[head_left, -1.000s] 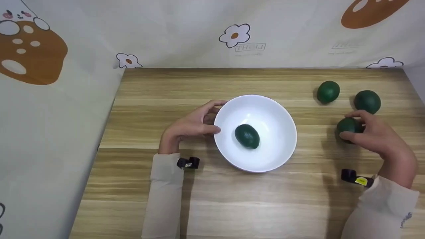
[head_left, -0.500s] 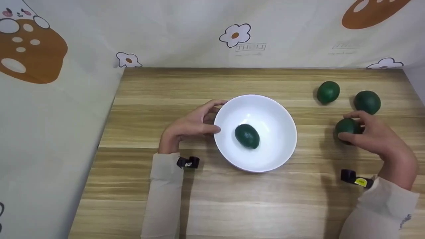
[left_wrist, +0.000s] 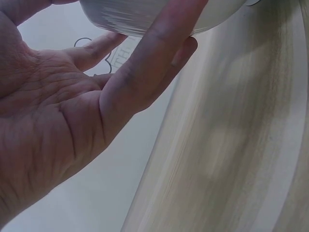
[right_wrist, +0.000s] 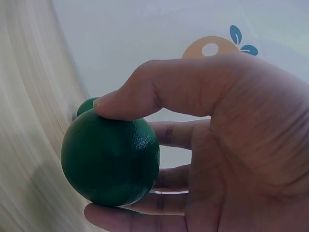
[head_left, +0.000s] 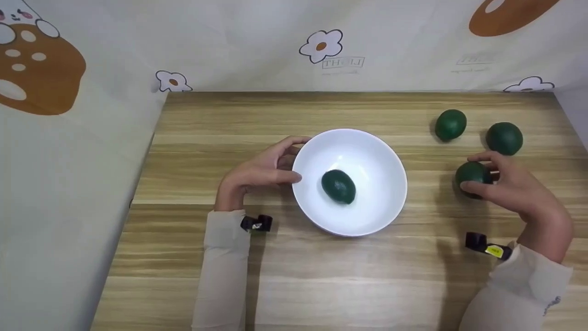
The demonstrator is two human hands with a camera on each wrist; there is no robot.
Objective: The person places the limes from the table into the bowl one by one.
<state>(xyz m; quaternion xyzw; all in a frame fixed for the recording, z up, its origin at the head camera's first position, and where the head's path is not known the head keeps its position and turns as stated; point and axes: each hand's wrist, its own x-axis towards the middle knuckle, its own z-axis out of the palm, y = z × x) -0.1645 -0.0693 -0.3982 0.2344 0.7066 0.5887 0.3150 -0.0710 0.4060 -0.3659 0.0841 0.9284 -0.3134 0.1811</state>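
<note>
A white bowl (head_left: 381, 202) stands on the table, with one dark green lime (head_left: 338, 186) lying inside it. My left hand (head_left: 266, 168) grips the bowl's left side, thumb at the rim and fingers along the outer wall. In the left wrist view, the fingers (left_wrist: 145, 63) reach up to the bowl's underside (left_wrist: 120, 21). To the right of the bowl, my right hand (head_left: 519, 186) holds another lime (head_left: 471, 177) between thumb and fingers. The right wrist view shows this lime (right_wrist: 108, 159) with the thumb on top; I cannot tell whether it touches the table.
Two more limes, one (head_left: 450, 125) at the back right and one (head_left: 504, 138) just beyond my right hand, lie on the wooden table (head_left: 321, 285). A patterned cloth (head_left: 239, 46) hangs behind and to the left. Both wrists wear small black cameras.
My right hand has shifted slightly left with the lime, away from the lime behind it. The left hand and bowl keep their places; the head view has shifted a little.
</note>
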